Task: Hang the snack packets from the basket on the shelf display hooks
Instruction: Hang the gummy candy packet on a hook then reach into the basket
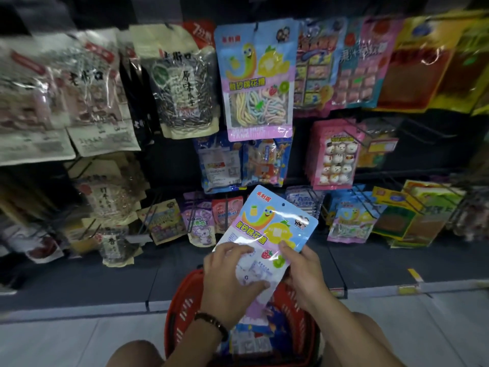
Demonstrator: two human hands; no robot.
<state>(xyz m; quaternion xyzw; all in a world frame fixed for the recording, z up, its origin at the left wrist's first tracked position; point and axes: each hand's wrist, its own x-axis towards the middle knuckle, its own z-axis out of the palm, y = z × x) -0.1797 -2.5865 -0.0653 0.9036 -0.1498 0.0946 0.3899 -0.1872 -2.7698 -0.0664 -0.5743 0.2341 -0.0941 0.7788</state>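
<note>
Blur smears the left end of the shelf (105, 276), and the print on the bags hanging there is hard to read; its right end is soft too. The red basket (182, 308) is cut off at the bottom of the view, and both forearms cover its rim. The loose packets (254, 337) inside it are mostly hidden, showing only blue and white corners.

The held packet (275, 221) is up in the air above the basket, in front of the shelf's lower rows and tilted to the right. It is pale blue at the top and lilac lower down, with a yellow-green cartoon strip, a lemon, a strawberry and a small hang hole. The left hand (230, 276), which wears a dark bracelet (211, 323), has its grip on the packet's lower left, fingers over the front. The right hand (304, 276) pinches the right edge with its thumb on the front; its fingers behind are hidden. A matching packet (256, 80) hangs in the top row.
</note>
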